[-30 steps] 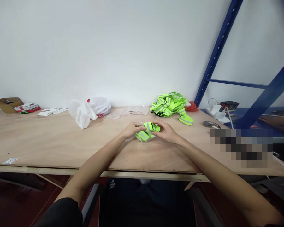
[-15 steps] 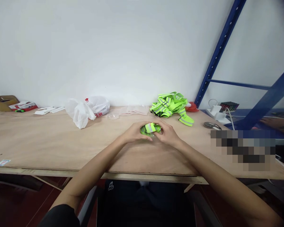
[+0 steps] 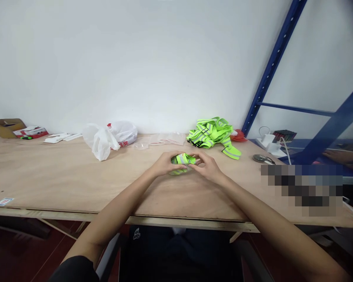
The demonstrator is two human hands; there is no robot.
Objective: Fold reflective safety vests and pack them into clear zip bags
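An open brown cardboard box [image 3: 8, 132] sat at the far left of the light-brown wooden surface [image 3: 61, 172], then a crumpled white plastic bag [image 3: 101, 143] and flat clear plastic bags [image 3: 164, 138]. Nearer the front, the left hand [image 3: 164, 164] had its fingers curled around the left side of a folded neon-green fabric strap with silver stripes [image 3: 182, 159]. The right hand [image 3: 208, 168] had bent fingers closed against its right end. Beyond lay a tangled heap of similar neon-green straps [image 3: 210, 133].
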